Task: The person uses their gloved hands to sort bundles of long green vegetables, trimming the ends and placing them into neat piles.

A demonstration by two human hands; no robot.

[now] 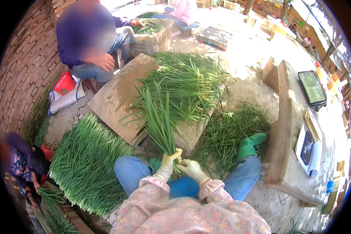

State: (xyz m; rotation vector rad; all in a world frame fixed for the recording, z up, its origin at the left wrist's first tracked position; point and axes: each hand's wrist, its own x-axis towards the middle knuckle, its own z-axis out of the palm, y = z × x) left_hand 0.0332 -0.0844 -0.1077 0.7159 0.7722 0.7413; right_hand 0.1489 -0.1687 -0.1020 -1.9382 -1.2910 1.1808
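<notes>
In the head view my left hand (168, 163), in a pale glove, grips a bunch of long green leafy stalks (161, 125), which look like garlic chives. Their leaves point away from me, over the low table (190, 131). My right hand (194, 170), gloved too, is at the lower end of the bunch, thumb and forefinger close to the stalk ends; whether it pinches a stalk cannot be made out. Beyond the bunch, a loose heap of the same greens (190, 84) covers much of the table. A large, neatly stacked pile of greens (87, 163) lies to my left.
Loose leaves (231, 131) cover the ground by my green boot (250, 146). At right a stone slab (292, 140) bears a phone (307, 147) and a green case (312, 87). Across sits a person beside a plastic crate (152, 41); another person is at lower left. A flat scale (215, 37) lies behind.
</notes>
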